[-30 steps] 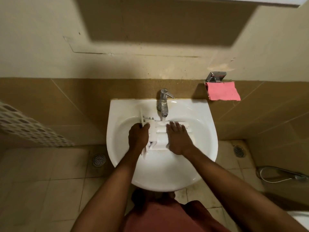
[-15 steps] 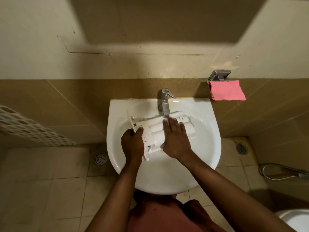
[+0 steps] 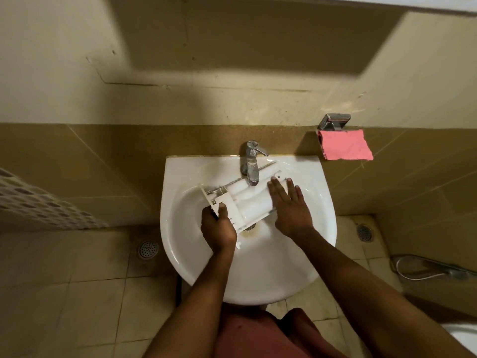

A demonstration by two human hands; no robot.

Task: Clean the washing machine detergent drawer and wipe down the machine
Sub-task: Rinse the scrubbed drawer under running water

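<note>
The white plastic detergent drawer [image 3: 246, 200] lies slanted in the white sink [image 3: 180, 254], its far end up under the chrome tap [image 3: 251, 165]. My left hand [image 3: 218, 232] grips the drawer's front panel at its near left end, thumb over the edge. My right hand [image 3: 290, 208] lies flat on the drawer's right part with straight fingers spread, pressing on it. Part of the drawer is hidden under both hands.
A pink cloth [image 3: 344, 146] hangs from a chrome wall holder [image 3: 334, 122] to the right of the sink. Floor drains [image 3: 148, 249] sit on the tiles left and right. A hose [image 3: 426, 270] lies at the right. A white perforated basket [image 3: 38, 202] is at left.
The drawer has turned in the sink, its far end swinging up and right under the tap. My left hand moved down and left with the front panel; my right hand slid right along the drawer.
</note>
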